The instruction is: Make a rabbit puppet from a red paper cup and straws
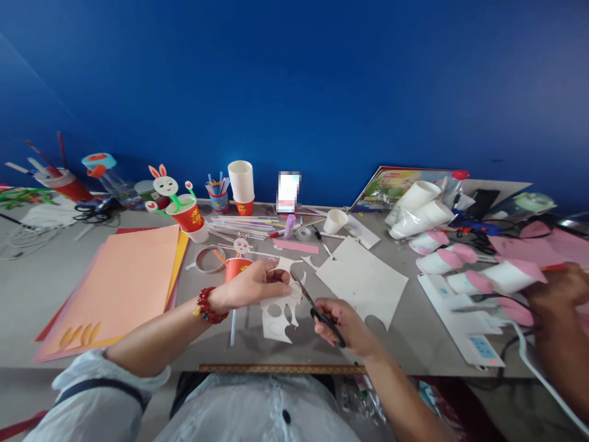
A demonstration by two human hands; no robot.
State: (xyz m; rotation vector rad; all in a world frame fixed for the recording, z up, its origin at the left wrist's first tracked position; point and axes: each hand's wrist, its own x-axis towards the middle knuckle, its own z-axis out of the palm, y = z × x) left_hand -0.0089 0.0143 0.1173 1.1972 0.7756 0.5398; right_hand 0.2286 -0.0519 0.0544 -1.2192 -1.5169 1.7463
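My left hand [257, 285] pinches a white paper sheet [273, 331] that has several round holes and ragged cut edges. A pencil-like oval outline shows on its lower part. In my right hand [343, 325] is a pair of black-handled scissors [327, 320], its blades pointing up and left at the paper near my left fingertips. Behind my left hand stands a red paper cup [237, 269] with a small white rabbit face [241, 244] above it, partly hidden by the hand. To the right lies a larger white sheet [361, 279] with a curved cut-out at its lower edge.
Stacked coloured paper [124, 276] lies at left, near a finished-looking rabbit cup [186, 215]. A phone [288, 192] leans on the blue wall behind several straws [243, 226]. At right are a white power strip [460, 325], pink-and-white paper cylinders [469, 282] and another person's arm [561, 331].
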